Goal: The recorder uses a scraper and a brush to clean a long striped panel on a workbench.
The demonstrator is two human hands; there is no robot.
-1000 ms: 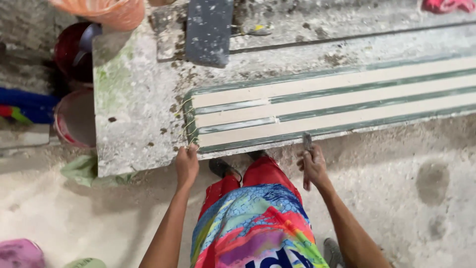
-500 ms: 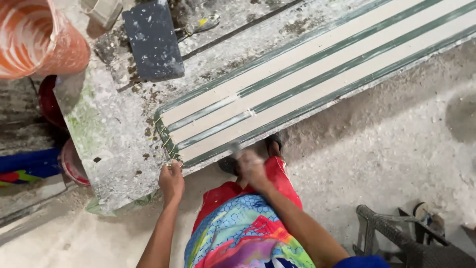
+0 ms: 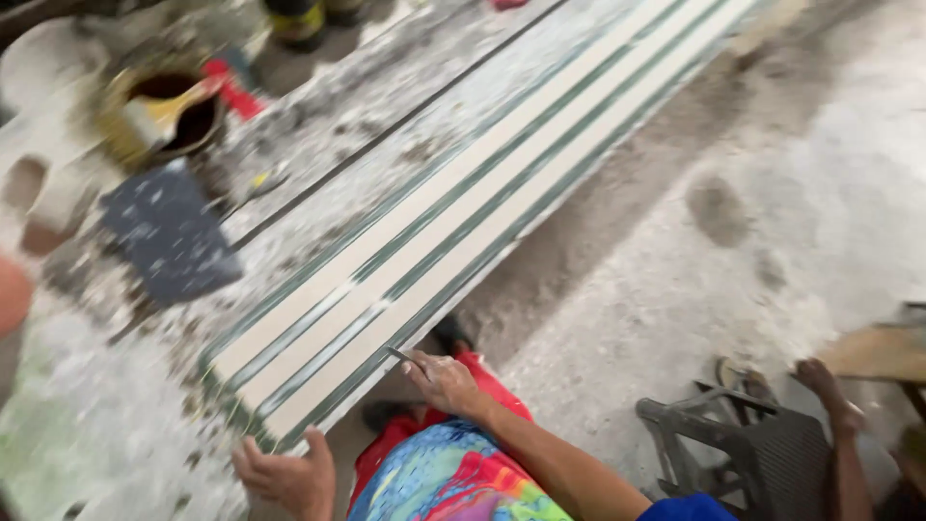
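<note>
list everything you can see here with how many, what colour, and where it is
striped panel: one, cream with green stripes, lying diagonally along the workbench edge
workbench: one, grey, spattered
dark rectangular pad: one, dark blue-grey, on the bench
tin: one, yellowish, upper left
dark chair: one, lower right on the floor
another person's foot: one, beside the chair
left hand: at the panel's near end
right hand: holding a thin tool against the panel's edge

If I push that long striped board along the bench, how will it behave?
The striped board looks stiff and straight, so it would likely slide as one piece. The gritty bench may drag on it. Its length probably makes it swing awkwardly.
</note>
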